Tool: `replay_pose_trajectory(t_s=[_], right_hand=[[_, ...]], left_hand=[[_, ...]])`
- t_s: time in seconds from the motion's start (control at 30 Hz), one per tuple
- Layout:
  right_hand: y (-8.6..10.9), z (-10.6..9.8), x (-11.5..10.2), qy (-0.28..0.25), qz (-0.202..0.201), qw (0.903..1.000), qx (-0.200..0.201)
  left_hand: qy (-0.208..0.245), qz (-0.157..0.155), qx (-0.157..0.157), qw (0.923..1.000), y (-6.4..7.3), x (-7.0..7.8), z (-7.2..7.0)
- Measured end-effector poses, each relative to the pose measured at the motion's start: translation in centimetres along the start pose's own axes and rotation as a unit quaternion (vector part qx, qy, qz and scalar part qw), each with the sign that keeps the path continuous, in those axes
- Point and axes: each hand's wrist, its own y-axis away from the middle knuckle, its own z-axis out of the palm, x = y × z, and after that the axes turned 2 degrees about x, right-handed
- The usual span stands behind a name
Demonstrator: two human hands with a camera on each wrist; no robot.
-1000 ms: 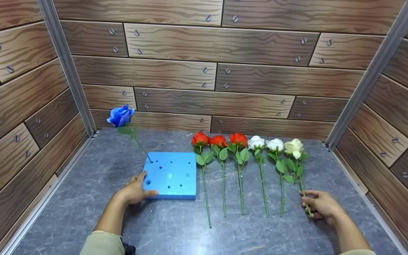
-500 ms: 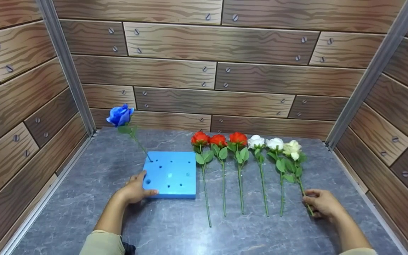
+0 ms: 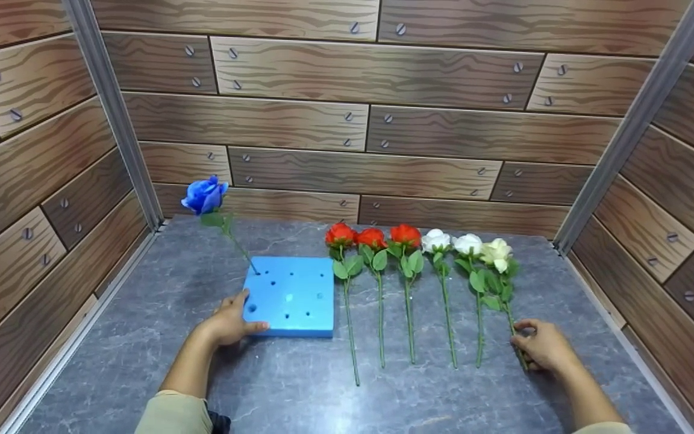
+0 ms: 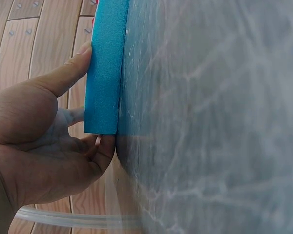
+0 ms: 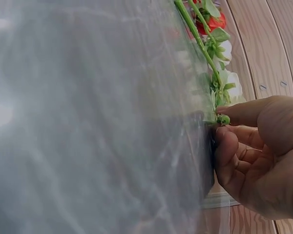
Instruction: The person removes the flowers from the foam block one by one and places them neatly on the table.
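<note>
On the left, my left hand (image 3: 226, 323) grips the near-left corner of a flat blue foam block (image 3: 296, 301) with several holes in its top. In the left wrist view the thumb lies on the block's upper edge and the fingers bend round its side. A blue rose (image 3: 205, 196) leans left from a hole in the far-left corner. Over at the right, my right hand (image 3: 543, 346) pinches the lower stem of a pale yellow rose (image 3: 496, 253), the rightmost in a row. The right wrist view shows the stem's cut end (image 5: 223, 119) between thumb and fingers.
Left of the held rose lie two white roses (image 3: 467, 245) and three red roses (image 3: 405, 236), heads away from me, stems pointing nearer. The leftmost red rose is close beside the block. Wood-patterned walls (image 3: 359, 126) enclose the grey table (image 3: 443, 404) at the back and sides.
The right hand has shifted a little with the pale yellow rose's stem, and the bloom has moved slightly left towards the white roses. The left hand and block stay put.
</note>
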Motion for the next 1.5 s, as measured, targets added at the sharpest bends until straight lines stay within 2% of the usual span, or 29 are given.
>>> replay_pose_trajectory(t_s=[0.23,0.53,0.77,0.9,1.03,1.13,1.3,1.5], right_hand=[[-0.1,0.1,-0.1,0.036,-0.009,0.9991,0.02],[-0.1,0.1,-0.3,0.045,-0.001,0.9989,0.013],[-0.2,-0.2,-0.6,0.025,0.006,0.9996,-0.01],[-0.3,-0.4,-0.7,0.023,0.002,0.9997,-0.01],[-0.3,-0.5,-1.0,0.047,0.001,0.9989,-0.005],[-0.3,-0.6,-1.5,0.091,-0.009,0.9958,0.005],[-0.4,-0.5,-3.1,0.163,-0.043,0.9847,0.041],[-0.1,0.6,-5.8,0.155,-0.074,0.9836,0.056]], left_hand=[[-0.001,-0.004,0.006,1.0,0.1,0.0,0.0],[0.006,-0.009,-0.001,0.9999,0.0,-0.3,0.1],[0.007,-0.013,0.0,0.9999,0.1,-0.2,0.1],[0.009,-0.009,0.0,0.9999,0.2,-0.2,0.1],[0.012,-0.004,0.0,0.9999,0.2,-0.1,0.0],[0.016,-0.004,-0.002,0.9999,0.2,-0.1,0.0],[0.018,-0.006,-0.004,0.9998,0.2,0.0,0.0],[0.02,-0.005,-0.001,0.9998,0.3,0.1,0.0]])
